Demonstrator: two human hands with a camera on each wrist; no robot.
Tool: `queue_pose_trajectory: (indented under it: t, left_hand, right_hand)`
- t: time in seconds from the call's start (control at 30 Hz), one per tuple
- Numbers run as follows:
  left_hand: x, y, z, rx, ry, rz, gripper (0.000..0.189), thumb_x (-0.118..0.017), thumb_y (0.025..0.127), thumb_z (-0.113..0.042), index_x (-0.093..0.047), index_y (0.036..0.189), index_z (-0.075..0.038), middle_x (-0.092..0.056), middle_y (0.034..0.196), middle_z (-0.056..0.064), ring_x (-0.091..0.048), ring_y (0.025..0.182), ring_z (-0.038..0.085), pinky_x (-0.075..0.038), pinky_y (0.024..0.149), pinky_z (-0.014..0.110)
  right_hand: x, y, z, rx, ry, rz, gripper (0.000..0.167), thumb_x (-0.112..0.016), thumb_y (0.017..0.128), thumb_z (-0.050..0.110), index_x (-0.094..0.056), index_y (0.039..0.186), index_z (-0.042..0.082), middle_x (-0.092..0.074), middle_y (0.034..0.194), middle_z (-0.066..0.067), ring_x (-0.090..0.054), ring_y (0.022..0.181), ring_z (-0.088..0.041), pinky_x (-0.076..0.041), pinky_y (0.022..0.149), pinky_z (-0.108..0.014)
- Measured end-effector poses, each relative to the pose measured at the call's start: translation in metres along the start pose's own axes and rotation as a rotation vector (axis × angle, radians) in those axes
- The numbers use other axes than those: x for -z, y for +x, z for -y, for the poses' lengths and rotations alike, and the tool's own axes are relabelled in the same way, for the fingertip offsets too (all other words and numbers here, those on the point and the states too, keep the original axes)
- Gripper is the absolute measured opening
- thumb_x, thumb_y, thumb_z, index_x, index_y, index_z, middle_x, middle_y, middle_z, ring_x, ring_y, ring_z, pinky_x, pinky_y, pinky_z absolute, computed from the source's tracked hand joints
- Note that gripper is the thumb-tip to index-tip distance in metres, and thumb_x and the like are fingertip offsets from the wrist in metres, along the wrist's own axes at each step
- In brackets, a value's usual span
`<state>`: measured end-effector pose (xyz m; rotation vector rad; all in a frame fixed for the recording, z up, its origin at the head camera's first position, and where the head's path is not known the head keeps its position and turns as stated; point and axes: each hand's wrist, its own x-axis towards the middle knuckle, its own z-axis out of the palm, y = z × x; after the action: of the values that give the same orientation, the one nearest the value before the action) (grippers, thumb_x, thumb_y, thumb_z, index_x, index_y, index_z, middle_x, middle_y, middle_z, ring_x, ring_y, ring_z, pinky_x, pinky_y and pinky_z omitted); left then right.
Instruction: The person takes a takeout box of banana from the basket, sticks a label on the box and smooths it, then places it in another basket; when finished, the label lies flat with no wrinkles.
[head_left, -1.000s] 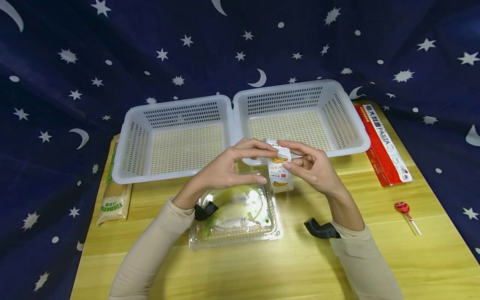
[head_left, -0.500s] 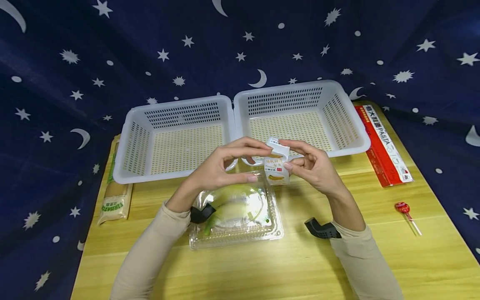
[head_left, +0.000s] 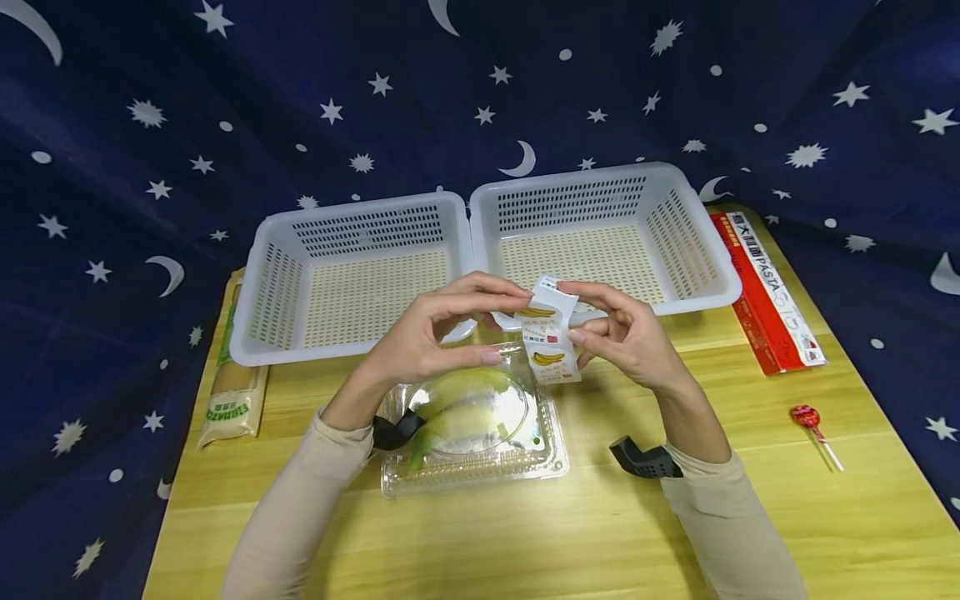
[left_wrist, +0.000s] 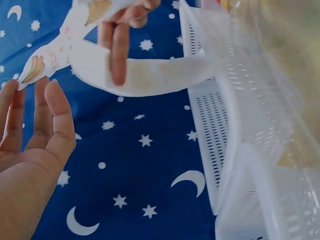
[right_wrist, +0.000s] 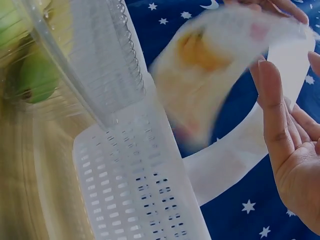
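As the right hand [head_left: 632,343] pinches the printed strip [head_left: 551,340], left hand [head_left: 423,335] farther left than a second ago, thumb spread wide from fingertips touching strip's edge

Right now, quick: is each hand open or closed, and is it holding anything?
Left hand: open, thumb apart, touching the strip of banana labels.
Right hand: closed, pinching that strip's edge.

“意大利面 PASTA” on red box [head_left: 768,292], “FIRMATO” on bag [head_left: 231,400], “BANANA” on strip [head_left: 550,337]
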<state>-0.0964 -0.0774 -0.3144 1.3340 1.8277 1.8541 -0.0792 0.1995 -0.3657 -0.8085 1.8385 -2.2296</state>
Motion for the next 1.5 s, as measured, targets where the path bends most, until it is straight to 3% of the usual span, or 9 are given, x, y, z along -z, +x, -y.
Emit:
queue_pose_trajectory:
  t: [0.17, 0.43, 0.6, 0.77, 0.97, 1.1, 1.23, 1.33, 1.5]
  left_hand:
    - [0.002, -0.005, -0.010, -0.063, -0.023, -0.013, 0.048, -0.072, 0.087, -0.007, -0.055, 0.126, 0.015, -0.052, 0.133, 0.027, -0.054, 0.115, 0.029, -0.055, 0.088, 0.041]
    - [0.009, -0.021, -0.018, -0.119, -0.079, -0.032, 0.043, -0.070, 0.091, -0.015, -0.060, 0.133, -0.013, -0.055, 0.137, 0.005, -0.054, 0.114, 0.026, -0.054, 0.089, 0.038]
    - [0.011, -0.042, -0.009, -0.087, -0.097, -0.041, 0.044, -0.069, 0.091, -0.015, -0.059, 0.133, -0.008, -0.054, 0.138, 0.006, -0.055, 0.114, 0.023, -0.054, 0.090, 0.035]
    - [0.014, -0.067, 0.007, -0.048, -0.152, -0.038, 0.044, -0.065, 0.091, -0.003, -0.055, 0.133, 0.006, -0.052, 0.138, 0.010, -0.058, 0.109, 0.021, -0.055, 0.093, 0.034]
    - [0.016, -0.091, 0.022, 0.064, -0.164, -0.044, 0.044, -0.064, 0.091, 0.000, -0.054, 0.133, 0.007, -0.051, 0.138, 0.009, -0.059, 0.110, 0.019, -0.054, 0.094, 0.031]
    - [0.018, -0.099, 0.027, 0.113, -0.183, -0.057, 0.045, -0.064, 0.091, -0.001, -0.055, 0.134, 0.002, -0.051, 0.138, 0.008, -0.059, 0.111, 0.019, -0.053, 0.095, 0.032]
    - [0.019, -0.102, 0.031, 0.107, -0.197, -0.058, 0.045, -0.063, 0.090, 0.002, -0.053, 0.134, 0.006, -0.050, 0.139, 0.010, -0.059, 0.110, 0.021, -0.053, 0.095, 0.033]
    - [0.019, -0.104, 0.033, 0.117, -0.197, -0.058, 0.045, -0.062, 0.090, 0.002, -0.051, 0.133, 0.013, -0.050, 0.139, 0.010, -0.059, 0.110, 0.024, -0.054, 0.095, 0.033]
    - [0.018, -0.107, 0.036, 0.149, -0.195, -0.061, 0.047, -0.064, 0.091, -0.001, -0.049, 0.131, 0.018, -0.050, 0.139, 0.010, -0.059, 0.110, 0.027, -0.054, 0.095, 0.033]
  right_hand:
    - [0.004, -0.007, 0.000, 0.013, 0.017, 0.005, 0.048, -0.054, 0.089, -0.017, -0.046, 0.136, -0.012, -0.055, 0.140, -0.008, -0.074, 0.080, -0.022, -0.059, 0.053, -0.037]
    - [0.013, -0.020, -0.005, 0.022, -0.003, -0.003, 0.042, -0.055, 0.085, -0.021, -0.053, 0.127, -0.011, -0.064, 0.123, -0.007, -0.073, 0.076, -0.016, -0.059, 0.054, -0.030]
    - [0.022, -0.038, -0.013, -0.046, -0.074, -0.035, 0.035, -0.057, 0.084, -0.022, -0.057, 0.116, -0.009, -0.067, 0.110, -0.002, -0.068, 0.066, -0.006, -0.052, 0.050, -0.016]
    - [0.036, -0.064, -0.022, -0.217, -0.180, -0.008, 0.030, -0.058, 0.089, -0.015, -0.055, 0.117, -0.005, -0.072, 0.094, 0.003, -0.072, 0.069, -0.014, -0.057, 0.052, -0.027]
    - [0.046, -0.087, -0.040, -0.268, -0.219, 0.092, 0.053, -0.058, 0.091, -0.011, -0.041, 0.140, -0.007, -0.054, 0.139, 0.006, -0.050, 0.053, -0.004, -0.044, 0.043, -0.024]
    - [0.051, -0.100, -0.050, -0.329, -0.201, 0.163, 0.063, -0.058, 0.092, -0.008, -0.032, 0.149, -0.003, -0.033, 0.155, -0.020, -0.042, 0.046, -0.013, -0.047, 0.042, -0.033]
    - [0.055, -0.110, -0.053, -0.421, -0.259, 0.188, 0.054, -0.060, 0.094, -0.001, -0.040, 0.145, -0.002, -0.057, 0.091, -0.027, -0.040, 0.045, -0.004, -0.044, 0.040, -0.028]
    - [0.056, -0.114, -0.054, -0.447, -0.309, 0.200, 0.044, -0.060, 0.095, 0.002, -0.048, 0.137, -0.004, -0.035, 0.057, -0.011, -0.033, 0.051, 0.004, -0.033, 0.041, -0.024]
    - [0.057, -0.119, -0.053, -0.481, -0.264, 0.246, 0.041, -0.056, 0.098, 0.003, -0.047, 0.136, -0.008, -0.060, 0.074, 0.006, -0.048, 0.053, 0.001, -0.046, 0.046, -0.024]
